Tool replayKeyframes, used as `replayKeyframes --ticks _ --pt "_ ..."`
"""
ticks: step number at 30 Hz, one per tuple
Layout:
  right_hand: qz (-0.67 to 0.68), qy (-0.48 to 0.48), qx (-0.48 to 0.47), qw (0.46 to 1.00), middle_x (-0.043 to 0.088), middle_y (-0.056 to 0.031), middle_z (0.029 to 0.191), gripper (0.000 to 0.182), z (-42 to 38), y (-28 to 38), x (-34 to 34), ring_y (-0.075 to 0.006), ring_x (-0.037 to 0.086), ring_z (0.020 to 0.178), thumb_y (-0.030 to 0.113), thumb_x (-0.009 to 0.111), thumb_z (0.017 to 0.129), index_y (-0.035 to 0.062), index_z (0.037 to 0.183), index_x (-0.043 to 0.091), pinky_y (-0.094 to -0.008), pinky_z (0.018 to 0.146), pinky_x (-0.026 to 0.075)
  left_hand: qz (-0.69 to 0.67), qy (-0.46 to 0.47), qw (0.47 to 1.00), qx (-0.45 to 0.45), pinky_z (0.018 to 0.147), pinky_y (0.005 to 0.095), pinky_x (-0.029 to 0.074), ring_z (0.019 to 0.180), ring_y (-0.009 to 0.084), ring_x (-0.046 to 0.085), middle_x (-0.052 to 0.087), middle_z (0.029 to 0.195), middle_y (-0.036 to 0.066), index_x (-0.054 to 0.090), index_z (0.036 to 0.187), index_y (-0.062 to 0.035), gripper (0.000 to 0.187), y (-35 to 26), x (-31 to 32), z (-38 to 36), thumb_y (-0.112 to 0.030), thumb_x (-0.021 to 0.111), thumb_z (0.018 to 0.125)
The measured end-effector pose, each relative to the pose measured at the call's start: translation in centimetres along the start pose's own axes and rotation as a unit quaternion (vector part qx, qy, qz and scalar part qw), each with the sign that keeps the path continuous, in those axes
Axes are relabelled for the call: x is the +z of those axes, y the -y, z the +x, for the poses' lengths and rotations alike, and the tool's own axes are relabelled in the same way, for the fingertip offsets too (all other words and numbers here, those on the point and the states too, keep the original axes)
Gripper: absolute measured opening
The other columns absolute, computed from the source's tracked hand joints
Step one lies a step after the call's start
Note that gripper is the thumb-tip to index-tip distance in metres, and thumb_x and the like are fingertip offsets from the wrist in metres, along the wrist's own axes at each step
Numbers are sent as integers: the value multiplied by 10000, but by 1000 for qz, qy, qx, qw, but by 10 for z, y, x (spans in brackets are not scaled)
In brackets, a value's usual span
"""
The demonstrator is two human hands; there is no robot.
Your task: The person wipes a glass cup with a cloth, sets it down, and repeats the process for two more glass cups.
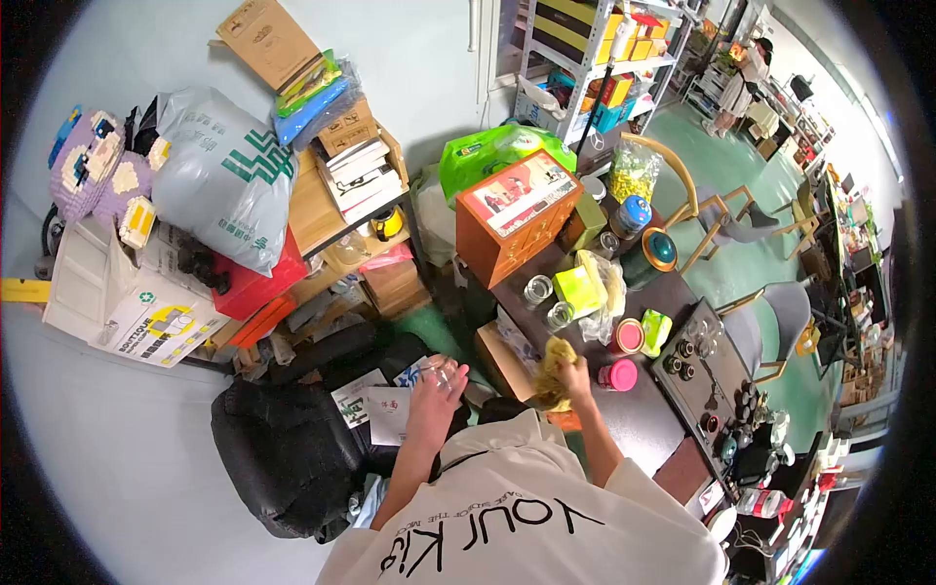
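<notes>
In the head view my left hand (439,395) is closed around a small clear glass (442,370), held over the black chair (283,448). White printed papers (388,414) lie on the chair behind that hand. My right hand (577,378) grips a crumpled yellow-brown cloth (555,374), which hangs beside the edge of the dark table (639,424). Near this hand stand a pink-lidded jar (618,375) and a red jar with a pale lid (628,337). Two more clear glasses, one of them this glass (537,289), stand farther back on the table.
A wooden drawer box (517,219), a blue-lidded jar (634,213) and a dark canister (651,261) occupy the table's far end. A tea tray (697,366) with small cups is at the right. Chairs stand beyond; a person (743,83) is far off.
</notes>
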State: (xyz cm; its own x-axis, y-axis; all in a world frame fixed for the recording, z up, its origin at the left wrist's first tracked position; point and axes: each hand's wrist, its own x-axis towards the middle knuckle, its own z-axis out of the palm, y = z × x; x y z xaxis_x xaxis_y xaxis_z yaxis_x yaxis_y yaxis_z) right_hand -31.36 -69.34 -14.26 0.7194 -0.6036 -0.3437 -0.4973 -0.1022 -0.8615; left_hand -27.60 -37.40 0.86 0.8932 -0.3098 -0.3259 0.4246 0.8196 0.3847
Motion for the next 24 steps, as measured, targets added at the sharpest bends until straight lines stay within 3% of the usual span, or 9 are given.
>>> replayKeyframes --ticks 5,7,9,12,15,17,19,21,24 --pt "-136 -171 133 967 646 -232 1041 604 110 -138 -32 -302 660 905 362 726 739 -58 1141 561 -405 744 554 132 -66 987 62 1037 435 458 1135 249 593 592 1244 103 505 1296 -88 362 -27 -38 -12 -167 616 961" --pt "-162 -234 113 952 525 -302 1240 758 82 -60 -32 -418 559 1142 356 750 694 -63 1265 477 -462 918 489 334 -56 935 108 969 368 487 1109 224 589 588 1209 107 468 1305 -33 360 -41 -49 -19 -278 471 1042" --pt "-183 -254 19 949 462 -300 1309 840 89 -50 -30 -440 495 1223 418 753 685 -1 1343 443 -482 995 446 336 -58 930 139 892 345 499 1036 194 597 593 1191 97 473 1280 -32 327 -54 -37 -28 -234 506 1025" --pt "-311 -204 107 922 480 -275 1265 879 82 -13 -12 -434 551 1127 534 716 738 74 1423 412 -520 986 454 314 -99 936 124 894 324 496 1047 171 592 588 1144 65 477 1224 -36 360 -63 -34 -35 -1 621 896" --pt "-172 -335 -163 912 516 -251 1184 609 84 -46 21 -402 561 1032 313 683 810 30 1317 501 -476 937 449 266 -129 942 158 922 320 487 1085 176 579 579 1130 57 476 1232 -39 449 -57 -43 -36 27 683 839" --pt "-96 -269 -212 935 583 -189 1104 329 19 24 58 -272 575 978 101 629 841 1 1153 607 -384 905 465 283 -170 927 177 933 313 478 1156 181 539 573 1222 68 472 1260 -61 575 -53 -45 -32 -9 771 772" --pt "72 35 -303 950 613 -50 989 218 -31 78 96 -132 571 886 28 579 893 13 1107 615 -281 831 475 307 -164 918 190 892 295 480 1094 167 554 580 1206 64 467 1277 -62 629 -53 -49 -22 -32 805 748" --pt "62 309 -248 916 614 -92 1081 184 -89 162 124 -157 641 929 60 611 943 26 1123 622 -276 799 521 366 -174 890 209 868 292 482 1055 162 558 584 1195 65 464 1281 -57 632 -63 -32 -8 -50 811 754" --pt "127 440 -278 844 612 -92 1119 372 -114 232 179 -152 639 976 51 627 937 20 1297 535 -283 827 522 468 -184 826 254 837 288 488 992 153 564 596 1188 72 466 1281 -46 615 -89 -18 30 -87 812 773"
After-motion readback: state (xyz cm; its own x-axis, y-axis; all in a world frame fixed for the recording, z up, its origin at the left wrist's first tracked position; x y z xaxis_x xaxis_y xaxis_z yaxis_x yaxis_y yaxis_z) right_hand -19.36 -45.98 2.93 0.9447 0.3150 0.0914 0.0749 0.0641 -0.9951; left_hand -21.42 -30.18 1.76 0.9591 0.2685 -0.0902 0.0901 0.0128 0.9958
